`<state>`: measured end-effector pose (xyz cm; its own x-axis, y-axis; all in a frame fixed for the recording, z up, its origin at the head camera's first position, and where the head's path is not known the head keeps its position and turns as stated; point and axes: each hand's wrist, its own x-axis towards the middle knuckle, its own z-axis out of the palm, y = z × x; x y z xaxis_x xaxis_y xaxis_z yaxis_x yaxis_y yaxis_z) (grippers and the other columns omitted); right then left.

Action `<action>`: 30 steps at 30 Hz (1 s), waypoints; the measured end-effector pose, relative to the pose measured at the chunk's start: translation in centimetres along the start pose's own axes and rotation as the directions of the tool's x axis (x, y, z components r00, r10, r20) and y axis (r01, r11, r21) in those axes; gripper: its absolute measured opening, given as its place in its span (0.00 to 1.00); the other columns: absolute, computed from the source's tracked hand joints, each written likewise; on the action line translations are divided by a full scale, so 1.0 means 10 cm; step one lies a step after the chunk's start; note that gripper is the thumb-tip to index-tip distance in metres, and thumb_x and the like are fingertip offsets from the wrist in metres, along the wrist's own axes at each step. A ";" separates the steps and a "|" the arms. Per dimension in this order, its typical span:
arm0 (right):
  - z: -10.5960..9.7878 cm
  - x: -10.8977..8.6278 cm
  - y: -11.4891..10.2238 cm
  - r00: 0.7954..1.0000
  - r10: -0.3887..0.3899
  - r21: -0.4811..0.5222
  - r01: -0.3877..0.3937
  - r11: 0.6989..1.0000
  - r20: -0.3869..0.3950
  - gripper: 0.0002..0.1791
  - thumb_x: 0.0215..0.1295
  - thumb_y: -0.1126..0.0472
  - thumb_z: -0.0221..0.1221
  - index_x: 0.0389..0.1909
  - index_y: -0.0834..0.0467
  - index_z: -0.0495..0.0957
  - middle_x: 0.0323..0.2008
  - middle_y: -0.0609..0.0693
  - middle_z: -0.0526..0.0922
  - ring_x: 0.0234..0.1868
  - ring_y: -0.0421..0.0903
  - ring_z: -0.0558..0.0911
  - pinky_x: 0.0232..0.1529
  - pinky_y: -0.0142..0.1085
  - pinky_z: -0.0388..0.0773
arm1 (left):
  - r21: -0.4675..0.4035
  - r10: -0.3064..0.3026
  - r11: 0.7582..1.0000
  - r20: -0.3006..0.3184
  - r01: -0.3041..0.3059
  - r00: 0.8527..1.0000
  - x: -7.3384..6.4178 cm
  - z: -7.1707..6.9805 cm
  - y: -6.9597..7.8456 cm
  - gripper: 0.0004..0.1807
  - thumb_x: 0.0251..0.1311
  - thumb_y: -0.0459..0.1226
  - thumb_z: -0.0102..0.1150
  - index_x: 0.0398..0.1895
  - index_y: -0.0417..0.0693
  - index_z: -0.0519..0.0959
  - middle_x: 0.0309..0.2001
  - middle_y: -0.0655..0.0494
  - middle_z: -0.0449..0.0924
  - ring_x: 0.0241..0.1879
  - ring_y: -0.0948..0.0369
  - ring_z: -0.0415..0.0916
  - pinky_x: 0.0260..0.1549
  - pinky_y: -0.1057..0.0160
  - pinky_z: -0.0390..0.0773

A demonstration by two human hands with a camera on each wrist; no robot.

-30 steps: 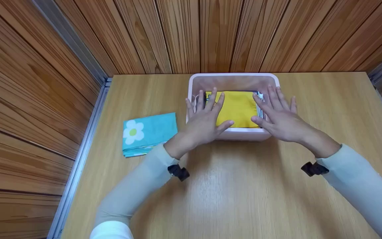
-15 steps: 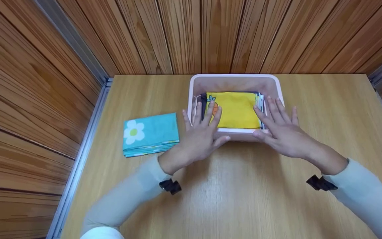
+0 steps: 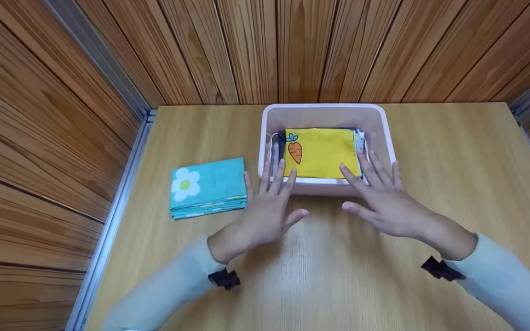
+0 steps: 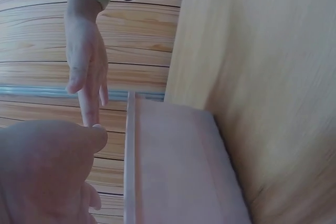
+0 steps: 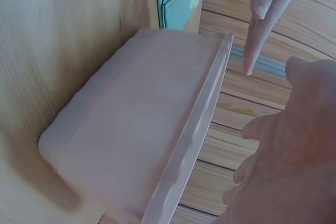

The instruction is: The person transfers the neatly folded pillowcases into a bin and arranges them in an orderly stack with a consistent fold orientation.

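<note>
A pale pink bin (image 3: pixel 325 187) stands at the back of the table. Inside it lies a folded yellow cloth (image 3: pixel 325 151) with a carrot print at its left end; dark and white folded fabric shows along its sides. Over the bin's front left corner, my left hand (image 3: pixel 265 214) is spread with straight fingers and holds nothing. My right hand (image 3: pixel 391 204) is likewise spread at the front right corner, its fingertips overlapping the rim in the head view. Both wrist views show the hands (image 4: pixel 47 166) (image 5: pixel 294 156) above the rim level. A folded turquoise cloth (image 3: pixel 214 181) with a white flower lies left of the bin.
The wooden table (image 3: pixel 311 276) extends in front of and to both sides of the bin. Wood-plank walls (image 3: pixel 302 50) rise behind and at the left, with a metal rail (image 3: pixel 113 220) along the left table edge.
Both hands have drawn back toward the person, from over the bin's inside to its front edge, uncovering the carrot print. Both cloths have stayed in place.
</note>
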<state>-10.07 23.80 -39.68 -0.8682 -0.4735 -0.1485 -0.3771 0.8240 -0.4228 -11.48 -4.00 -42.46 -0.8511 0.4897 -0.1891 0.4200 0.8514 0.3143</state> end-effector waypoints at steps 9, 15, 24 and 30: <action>0.17 -0.04 -0.14 0.998 -0.048 0.013 0.048 0.999 0.029 0.43 0.76 0.35 0.48 0.83 0.47 0.44 0.81 0.58 0.27 0.79 0.60 0.24 0.70 0.64 0.16 | -0.040 -0.042 0.998 -0.014 0.042 0.999 -0.14 0.00 -0.17 0.51 0.69 0.67 0.44 0.83 0.58 0.34 0.82 0.51 0.22 0.78 0.44 0.15 0.64 0.28 0.15; 0.27 -0.01 -0.25 0.995 -0.056 0.031 0.054 0.998 0.078 0.45 0.73 0.30 0.45 0.83 0.44 0.43 0.82 0.52 0.25 0.79 0.58 0.23 0.72 0.63 0.17 | -0.095 -0.118 0.989 -0.013 0.116 0.993 -0.26 -0.05 -0.33 0.51 0.68 0.67 0.46 0.83 0.61 0.34 0.82 0.52 0.21 0.78 0.44 0.14 0.64 0.31 0.12; 0.44 0.03 -0.43 0.986 -0.132 0.050 0.127 0.991 0.106 0.45 0.74 0.30 0.44 0.83 0.44 0.42 0.81 0.52 0.24 0.79 0.56 0.23 0.72 0.62 0.18 | -0.130 -0.202 0.971 -0.006 0.200 0.979 -0.37 -0.07 -0.56 0.52 0.68 0.68 0.44 0.83 0.58 0.34 0.82 0.50 0.23 0.78 0.45 0.13 0.65 0.28 0.16; 0.55 0.10 -0.55 0.975 -0.186 0.061 0.180 0.982 0.125 0.45 0.74 0.29 0.43 0.83 0.42 0.39 0.81 0.52 0.24 0.80 0.55 0.23 0.72 0.64 0.20 | -0.164 -0.227 0.961 -0.011 0.222 0.974 -0.42 -0.05 -0.65 0.51 0.69 0.66 0.46 0.83 0.58 0.34 0.82 0.51 0.22 0.77 0.45 0.12 0.65 0.29 0.14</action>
<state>-7.09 17.13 -42.39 -0.7359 -0.6534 -0.1774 -0.5065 0.7051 -0.4962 -10.81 -11.65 -43.30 -0.9276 0.2814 -0.2456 0.1627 0.8963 0.4125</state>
